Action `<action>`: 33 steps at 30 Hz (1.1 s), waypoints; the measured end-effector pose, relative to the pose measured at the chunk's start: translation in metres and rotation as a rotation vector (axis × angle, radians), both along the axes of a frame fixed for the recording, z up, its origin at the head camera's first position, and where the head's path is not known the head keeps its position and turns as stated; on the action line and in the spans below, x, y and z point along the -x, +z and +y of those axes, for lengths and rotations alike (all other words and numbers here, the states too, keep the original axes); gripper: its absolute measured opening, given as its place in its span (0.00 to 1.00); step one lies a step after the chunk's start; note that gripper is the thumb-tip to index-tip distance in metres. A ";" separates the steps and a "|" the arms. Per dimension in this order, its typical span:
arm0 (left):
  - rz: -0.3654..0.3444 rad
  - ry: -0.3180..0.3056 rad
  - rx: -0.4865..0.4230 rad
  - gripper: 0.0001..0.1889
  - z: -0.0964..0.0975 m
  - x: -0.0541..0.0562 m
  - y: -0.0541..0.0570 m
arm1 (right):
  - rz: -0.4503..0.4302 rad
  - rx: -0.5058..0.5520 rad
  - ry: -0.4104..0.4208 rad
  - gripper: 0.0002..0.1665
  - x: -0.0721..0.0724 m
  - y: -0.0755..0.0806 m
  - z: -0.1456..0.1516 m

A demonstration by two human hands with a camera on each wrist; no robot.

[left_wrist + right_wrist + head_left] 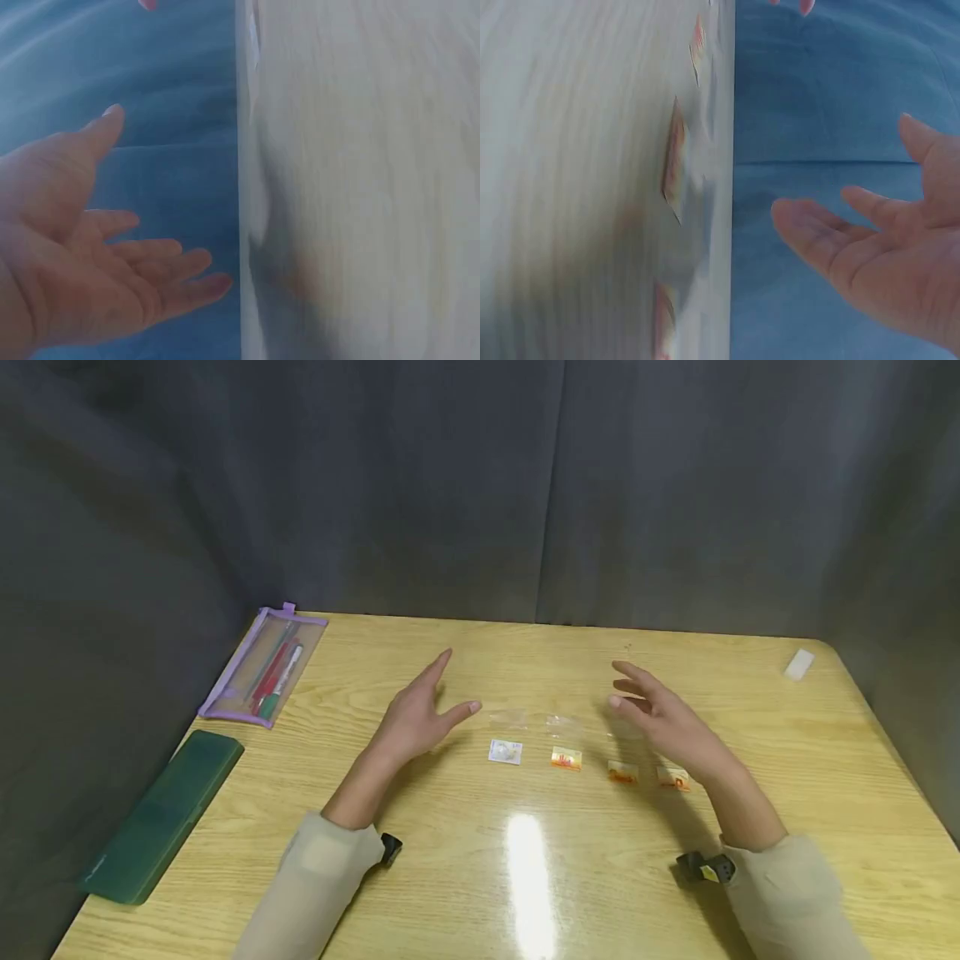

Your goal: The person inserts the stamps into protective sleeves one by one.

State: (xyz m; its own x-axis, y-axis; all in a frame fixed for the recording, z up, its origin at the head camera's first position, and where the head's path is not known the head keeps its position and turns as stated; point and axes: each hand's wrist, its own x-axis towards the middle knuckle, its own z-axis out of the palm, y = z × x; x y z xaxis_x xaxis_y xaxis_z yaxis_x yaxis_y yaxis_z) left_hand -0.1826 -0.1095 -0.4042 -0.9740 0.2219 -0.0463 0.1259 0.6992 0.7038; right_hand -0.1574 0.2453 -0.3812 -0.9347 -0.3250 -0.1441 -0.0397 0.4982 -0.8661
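Above the table, my left hand (pixel 412 718) is held with thumb and fingers spread apart, nothing in it. My right hand (pixel 667 722) hovers opposite, fingers loosely bent and holding nothing. Between and below the hands lies a row of small stamp-like paper slips: a whitish one (pixel 506 752) nearest the left hand, then an orange-and-yellow one (pixel 566 758), with more orange ones (pixel 622 772) under the right hand. Thin clear plastic pieces (pixel 564 725) lie just behind the slips. In the right wrist view, an orange slip (pixel 674 157) shows edge-on, left of the hand.
A mesh pouch (pixel 300 672) with purple edging holds pens at the back left. Nearer along the left edge is a dark green case (pixel 165 818). A white eraser-like block (pixel 799 664) sits at the back right. Dark curtains (pixel 480 485) enclose the wooden table (pixel 420 893).
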 end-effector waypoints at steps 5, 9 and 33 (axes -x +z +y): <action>-0.038 0.015 0.020 0.48 0.003 0.003 -0.005 | -0.013 -0.011 -0.026 0.39 0.002 -0.007 -0.012; -0.055 0.019 0.028 0.46 0.007 0.007 -0.008 | -0.032 0.006 -0.037 0.35 0.005 -0.011 -0.024; -0.080 -0.083 0.269 0.31 0.040 0.015 -0.010 | -0.060 -0.144 0.033 0.20 0.021 -0.029 -0.093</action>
